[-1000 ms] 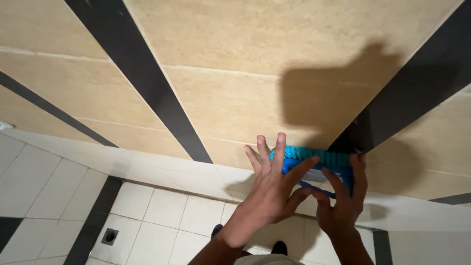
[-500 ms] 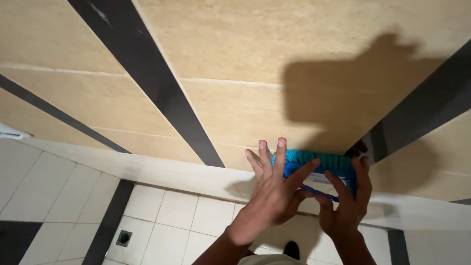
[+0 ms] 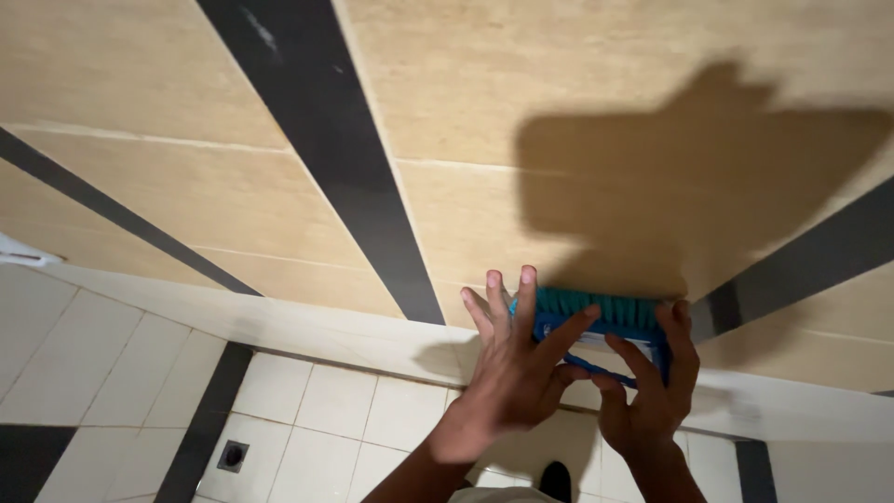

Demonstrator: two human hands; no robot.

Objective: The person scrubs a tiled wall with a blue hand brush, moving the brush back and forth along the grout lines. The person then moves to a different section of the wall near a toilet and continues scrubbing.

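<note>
A blue scrub brush (image 3: pixel 610 321) with teal bristles is pressed against the beige tiled wall (image 3: pixel 577 121), low down near the floor. My right hand (image 3: pixel 652 396) grips the brush by its blue handle and right end. My left hand (image 3: pixel 517 368) lies flat over the brush's left part, fingers spread and pointing up the wall. The brush's middle is partly hidden under my fingers.
Dark diagonal stripes (image 3: pixel 326 158) cross the wall. A pale skirting strip (image 3: pixel 279 321) runs along its base. Below lies a white tiled floor (image 3: pixel 326 410) with a small drain (image 3: pixel 233 455) and dark tile bands. A dark shoe tip (image 3: pixel 556 480) shows at the bottom edge.
The view has shifted slightly, so hands and brush sit a little lower and further right in frame. Both hands keep the same hold on the brush.
</note>
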